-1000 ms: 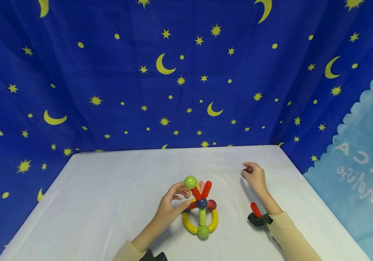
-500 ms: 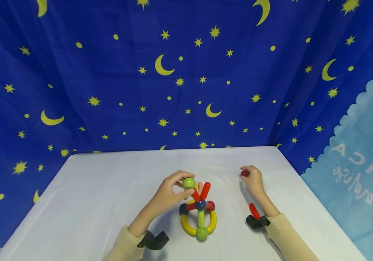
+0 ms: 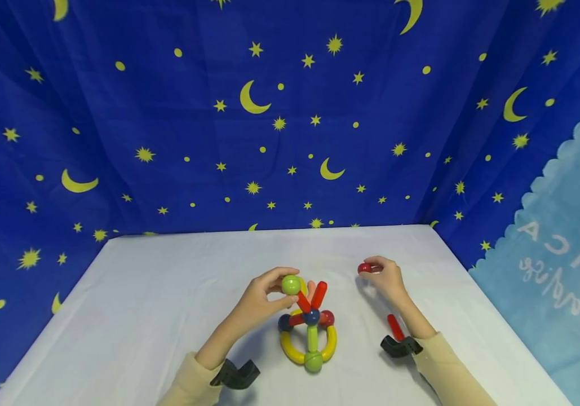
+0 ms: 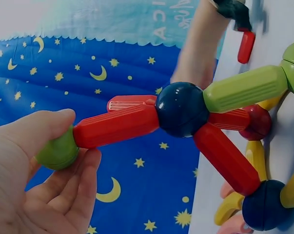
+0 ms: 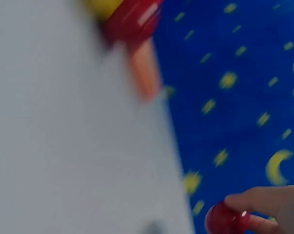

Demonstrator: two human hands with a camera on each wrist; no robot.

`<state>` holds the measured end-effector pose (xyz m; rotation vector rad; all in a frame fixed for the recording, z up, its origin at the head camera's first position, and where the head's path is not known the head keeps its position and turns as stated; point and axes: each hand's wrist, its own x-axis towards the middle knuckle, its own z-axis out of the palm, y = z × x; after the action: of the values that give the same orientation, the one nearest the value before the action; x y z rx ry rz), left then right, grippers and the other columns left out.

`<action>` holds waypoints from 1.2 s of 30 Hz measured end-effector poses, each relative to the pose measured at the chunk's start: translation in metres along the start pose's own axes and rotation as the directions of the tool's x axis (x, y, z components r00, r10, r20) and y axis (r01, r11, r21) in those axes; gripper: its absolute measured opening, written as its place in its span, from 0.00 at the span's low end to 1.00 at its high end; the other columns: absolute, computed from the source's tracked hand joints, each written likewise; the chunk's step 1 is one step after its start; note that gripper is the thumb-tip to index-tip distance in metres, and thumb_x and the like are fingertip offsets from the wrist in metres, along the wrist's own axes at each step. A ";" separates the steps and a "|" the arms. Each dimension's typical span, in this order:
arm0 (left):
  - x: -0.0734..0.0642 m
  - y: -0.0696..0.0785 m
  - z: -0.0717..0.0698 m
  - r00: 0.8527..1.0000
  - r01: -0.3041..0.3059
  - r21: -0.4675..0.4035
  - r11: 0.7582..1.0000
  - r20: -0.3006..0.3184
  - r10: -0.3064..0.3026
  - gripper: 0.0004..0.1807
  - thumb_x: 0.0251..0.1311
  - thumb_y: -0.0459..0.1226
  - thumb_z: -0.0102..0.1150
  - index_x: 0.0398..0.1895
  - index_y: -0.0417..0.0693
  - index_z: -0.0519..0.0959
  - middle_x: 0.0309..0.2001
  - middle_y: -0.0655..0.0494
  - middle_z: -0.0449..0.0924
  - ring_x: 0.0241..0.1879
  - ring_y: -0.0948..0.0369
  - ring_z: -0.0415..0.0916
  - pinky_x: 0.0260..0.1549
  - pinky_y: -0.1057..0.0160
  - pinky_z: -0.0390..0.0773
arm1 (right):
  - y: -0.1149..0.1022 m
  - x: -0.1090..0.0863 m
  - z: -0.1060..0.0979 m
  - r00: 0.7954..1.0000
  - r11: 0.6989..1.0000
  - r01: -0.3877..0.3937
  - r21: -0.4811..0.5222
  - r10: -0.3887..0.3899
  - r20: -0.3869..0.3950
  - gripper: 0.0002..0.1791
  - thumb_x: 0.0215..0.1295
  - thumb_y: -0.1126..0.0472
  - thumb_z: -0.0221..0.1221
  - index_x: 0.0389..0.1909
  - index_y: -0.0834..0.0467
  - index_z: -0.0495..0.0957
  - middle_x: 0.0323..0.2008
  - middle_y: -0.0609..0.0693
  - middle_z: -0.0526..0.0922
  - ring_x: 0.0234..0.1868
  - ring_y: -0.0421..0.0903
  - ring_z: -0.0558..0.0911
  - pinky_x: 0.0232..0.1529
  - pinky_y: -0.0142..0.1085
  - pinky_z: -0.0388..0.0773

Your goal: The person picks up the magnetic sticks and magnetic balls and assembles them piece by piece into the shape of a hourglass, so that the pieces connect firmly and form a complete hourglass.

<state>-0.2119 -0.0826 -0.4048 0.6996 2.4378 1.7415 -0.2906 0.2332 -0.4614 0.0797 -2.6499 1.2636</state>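
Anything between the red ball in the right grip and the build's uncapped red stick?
Nothing visible: the head view shows only white tablecloth between the red ball and the uncapped red stick. The left grip, on the green ball, sits beyond that stick.

green ball [image 3: 291, 285] | red ball [image 3: 363, 269] | dark-blue ball [image 3: 311, 317] | tablecloth [image 3: 178, 287] — white | curtain [image 3: 239, 135] — blue, yellow moon-and-star print

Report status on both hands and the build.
Left fingers pinching top green ball. Right fingers holding red ball, apart from structure. Red stick lying to structure's right, not between them.
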 end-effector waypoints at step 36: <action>0.002 -0.002 -0.005 1.000 -0.022 0.046 0.999 0.012 0.022 0.25 0.55 0.37 0.66 0.58 0.49 0.73 0.47 0.53 0.81 0.41 0.59 0.78 0.45 0.65 0.80 | -0.097 -0.039 0.007 0.905 0.861 0.119 0.495 -0.299 0.302 0.19 0.68 0.61 0.54 0.55 0.68 0.72 0.49 0.62 0.78 0.39 0.37 0.81 0.43 0.31 0.80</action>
<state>-0.2158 -0.0869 -0.4043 0.7415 2.4798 1.6885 -0.2407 0.1652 -0.3996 0.7354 -2.4450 1.9349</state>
